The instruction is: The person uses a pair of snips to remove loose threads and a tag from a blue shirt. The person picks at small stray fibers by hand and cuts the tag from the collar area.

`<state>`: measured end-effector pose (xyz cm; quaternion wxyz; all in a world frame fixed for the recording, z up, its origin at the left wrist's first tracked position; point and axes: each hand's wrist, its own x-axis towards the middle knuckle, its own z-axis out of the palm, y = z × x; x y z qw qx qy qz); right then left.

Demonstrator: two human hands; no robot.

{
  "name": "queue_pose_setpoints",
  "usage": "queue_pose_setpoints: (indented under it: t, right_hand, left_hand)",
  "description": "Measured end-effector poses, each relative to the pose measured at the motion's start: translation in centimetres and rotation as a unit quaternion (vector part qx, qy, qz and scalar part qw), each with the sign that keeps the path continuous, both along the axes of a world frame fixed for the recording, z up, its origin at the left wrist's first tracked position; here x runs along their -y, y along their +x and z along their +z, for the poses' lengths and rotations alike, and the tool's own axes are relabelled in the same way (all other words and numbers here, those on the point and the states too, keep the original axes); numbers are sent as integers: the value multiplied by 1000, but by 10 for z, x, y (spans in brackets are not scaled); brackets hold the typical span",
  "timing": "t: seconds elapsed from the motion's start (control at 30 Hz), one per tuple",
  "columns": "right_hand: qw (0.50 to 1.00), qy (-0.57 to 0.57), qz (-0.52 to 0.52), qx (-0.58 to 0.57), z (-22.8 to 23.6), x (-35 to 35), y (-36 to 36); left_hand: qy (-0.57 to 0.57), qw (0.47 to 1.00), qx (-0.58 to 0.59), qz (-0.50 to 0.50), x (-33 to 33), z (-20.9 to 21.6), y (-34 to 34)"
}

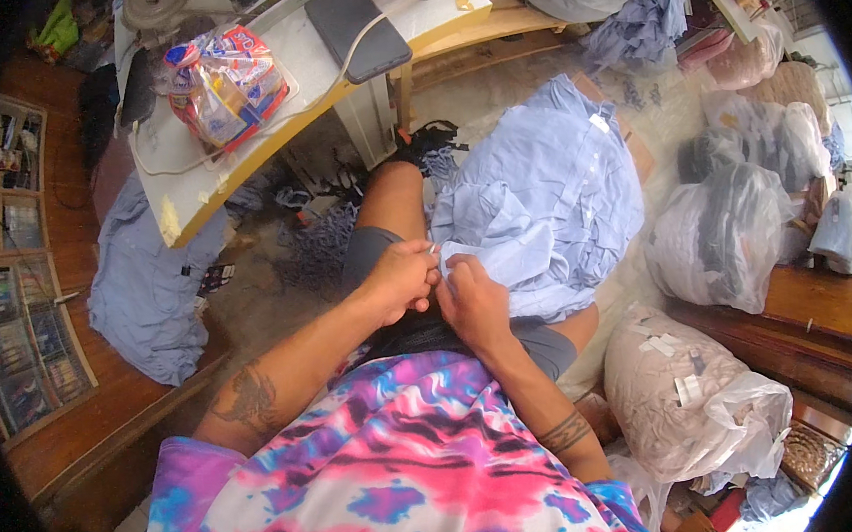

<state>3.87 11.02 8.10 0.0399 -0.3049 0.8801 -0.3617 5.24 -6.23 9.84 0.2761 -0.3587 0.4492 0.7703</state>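
Pale blue shirt (540, 199) showing plain; tie-dye top (410, 465) swirling pink, purple, blue, white; shorts (371, 255) appearing grey; phone (358, 31) lying black at the table's (241, 165) cream, yellow-edged corner.

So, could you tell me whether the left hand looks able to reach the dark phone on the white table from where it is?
Probably, with a stretch: the left hand is pinching the light blue shirt on the lap, and only open air over the knee separates it from the phone.
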Motion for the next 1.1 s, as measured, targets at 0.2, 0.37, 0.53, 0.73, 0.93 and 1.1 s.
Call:
queue_pose_setpoints:
  t: [0.2,0.37,0.53,0.73,0.93,1.1]
  right_hand:
    - [915,-239,-105,309,8,-21,-20]
    - [945,-176,-123,247,21,-64,-77]
    - [972,-60,-190,127,46,-134,-166]
    - [865,-282,-403,-97,221,-169,-182]
    - [820,-291,-427,-246,234,-142,-110]
    - [861,-231,-442,98,88,-117,-71]
  left_hand:
    - [-126,973,-160,-108,6,38,-3]
    - [-105,951,-264,-121,-17,56,-56]
    - [-54,892,-423,-151,-91,119,-163]
    - [62,809,-563,-156,-142,242,-211]
    - [112,823,-521,-197,-117,249,-147]
    - [37,936,-311,-161,-81,92,-89]
